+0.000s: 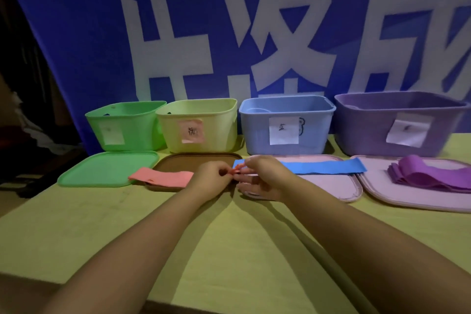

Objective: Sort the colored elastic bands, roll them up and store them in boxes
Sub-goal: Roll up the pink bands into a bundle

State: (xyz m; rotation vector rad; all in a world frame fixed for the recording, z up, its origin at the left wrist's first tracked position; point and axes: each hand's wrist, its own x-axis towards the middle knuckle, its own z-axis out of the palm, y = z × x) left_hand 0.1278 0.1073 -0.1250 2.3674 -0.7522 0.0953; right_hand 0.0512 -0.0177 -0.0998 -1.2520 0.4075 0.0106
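We looked down along our two bare forearms at a yellow-green worktop (229, 245). Both hands met near its middle. Our left hand (212, 178) and right hand (262, 178) each pinched the same end of a pink elastic band (163, 177), whose tip was bunched between the fingers, probably the first turn of a roll. The rest of the band trailed flat to the left across a brown lid (183, 159).

Each colour seemed to wait in front of its own box, which would explain the layout. A blue band (323, 167) lay stretched flat on a pale pink lid (341, 186), just beyond our right hand. A folded purple band (430, 176) sat on another pale lid (397, 199) toward the right edge. A green lid (107, 168) lay toward the left edge with no band on it.

Along the back edge stood four open boxes with paper labels: a green box (125, 126), a yellow box (198, 125), a blue box (285, 125) and a purple box (397, 122). We could not tell what they held.

Behind them hung a blue banner (76, 33) with large white characters. The room to the left was dark.
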